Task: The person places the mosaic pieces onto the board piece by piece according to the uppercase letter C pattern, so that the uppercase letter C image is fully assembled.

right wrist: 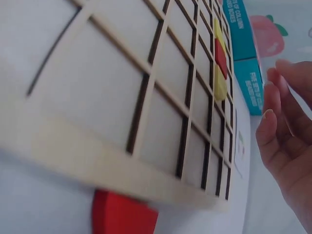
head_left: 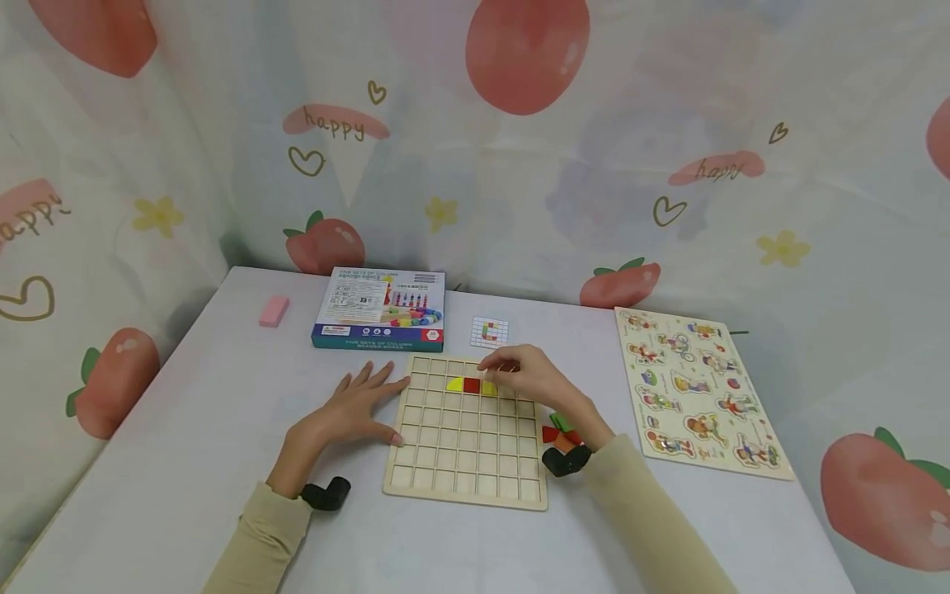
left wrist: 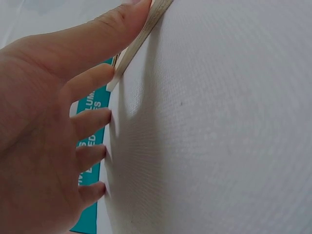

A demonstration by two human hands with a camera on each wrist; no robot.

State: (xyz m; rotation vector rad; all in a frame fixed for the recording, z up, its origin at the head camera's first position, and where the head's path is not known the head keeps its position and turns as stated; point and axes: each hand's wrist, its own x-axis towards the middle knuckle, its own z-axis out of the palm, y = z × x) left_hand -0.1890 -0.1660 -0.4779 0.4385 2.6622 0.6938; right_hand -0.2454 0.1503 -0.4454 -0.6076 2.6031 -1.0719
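Note:
A wooden grid board [head_left: 466,500] lies flat on the white table. In one of its upper rows sit a yellow piece with a slanted or rounded side [head_left: 455,385], a red square [head_left: 472,385] and a second yellow piece [right wrist: 220,87]. My left hand [head_left: 356,410] spreads its fingers at the board's left side, thumb and index fingertip right at the edge. Over the upper right of the grid hovers my right hand [head_left: 530,379], its fingers loosely bent. Nothing shows between those fingertips in the right wrist view, where the hand [right wrist: 292,131] appears beyond the pieces.
Loose red, green and orange pieces [head_left: 566,442] lie beside the board's right edge, under the right wrist. Behind the board are a small pattern card [head_left: 490,332] and a teal-sided box [head_left: 378,340]. A pink block [head_left: 274,311] lies far left, a picture puzzle board [head_left: 705,412] right.

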